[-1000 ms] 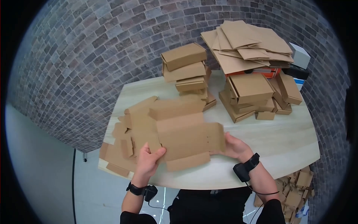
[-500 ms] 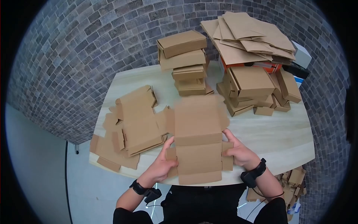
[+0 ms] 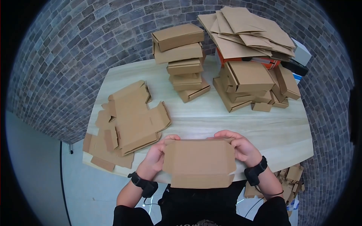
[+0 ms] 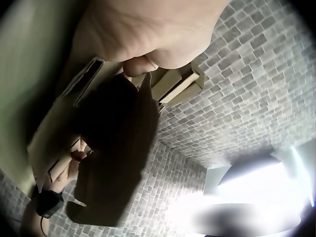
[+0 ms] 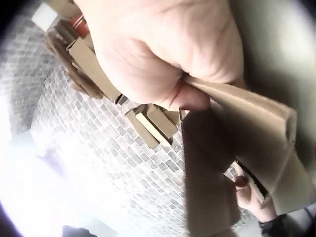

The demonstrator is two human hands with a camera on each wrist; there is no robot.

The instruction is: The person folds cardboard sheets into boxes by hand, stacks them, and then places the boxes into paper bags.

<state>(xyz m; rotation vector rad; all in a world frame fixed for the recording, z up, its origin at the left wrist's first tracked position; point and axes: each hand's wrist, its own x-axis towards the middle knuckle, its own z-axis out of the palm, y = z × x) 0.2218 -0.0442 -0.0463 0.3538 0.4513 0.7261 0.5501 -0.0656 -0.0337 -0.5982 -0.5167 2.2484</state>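
A partly folded cardboard box (image 3: 200, 160) is held between both hands at the near table edge, one broad panel facing up and a flap hanging toward the person's body. My left hand (image 3: 154, 155) grips its left side, fingers at the far fold. On the opposite side my right hand (image 3: 244, 150) grips the far right corner, with the thumb bent inward. In the left wrist view the box's panels (image 4: 123, 163) stand at an angle to each other, dark inside. The right wrist view shows the right thumb (image 5: 193, 98) pressed in at the fold between two panels.
Flat cardboard blanks (image 3: 132, 120) lie overlapping on the left of the table (image 3: 196, 120). A stack of folded boxes (image 3: 184, 71) stands at the back middle. More boxes (image 3: 250, 77) and flat sheets (image 3: 245, 30) pile up back right. Cardboard pieces (image 3: 294, 175) lie on the floor at right.
The cardboard blank was turned and brought in front of the body, away from the other blanks. Its long far panel has since folded over toward the person, and both hands have shifted to the fold.
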